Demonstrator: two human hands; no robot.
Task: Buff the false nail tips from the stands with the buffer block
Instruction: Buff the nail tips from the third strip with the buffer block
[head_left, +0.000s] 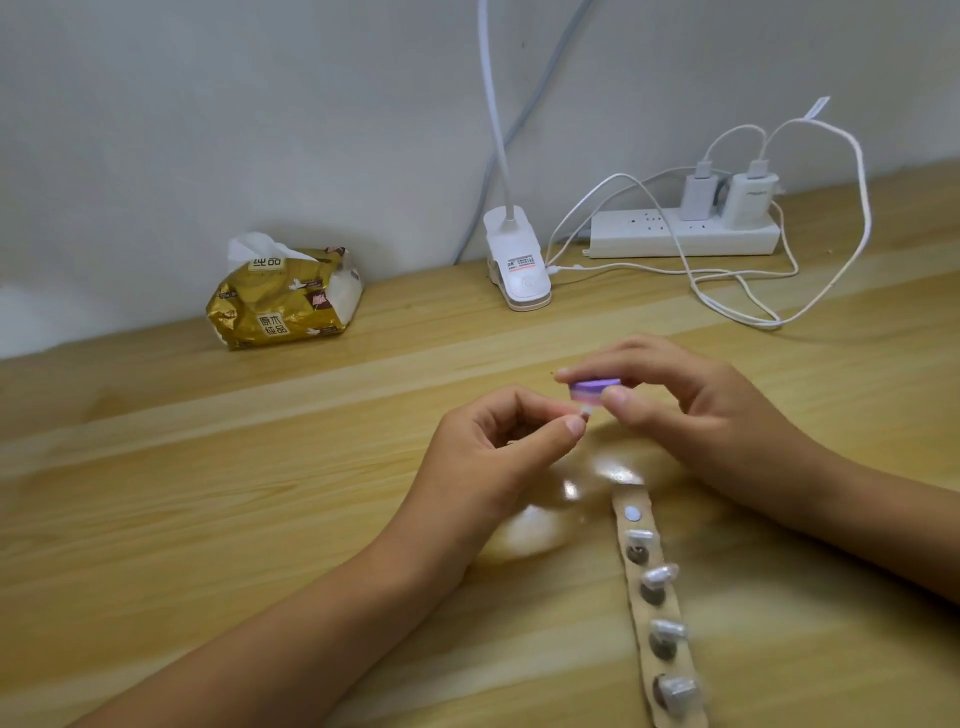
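My left hand (501, 441) pinches a small pale false nail tip (741, 413) between thumb and forefinger above the wooden table (208, 493). My right hand (691, 410) grips a purple and pink buffer block (594, 391) between thumb and fingers, its underside just above the tip. A tan strip stand (670, 613) lies on the table below my hands. It carries several pearly nail tips (658, 576) on round holders, and its top spot (632, 514) holds only a bare silver disc.
A gold tissue pack (283, 296) lies at the back left by the wall. A white clip lamp base (517, 265) stands at the back middle. A white power strip (685, 234) with two chargers and looping white cables (753, 306) sits at the back right.
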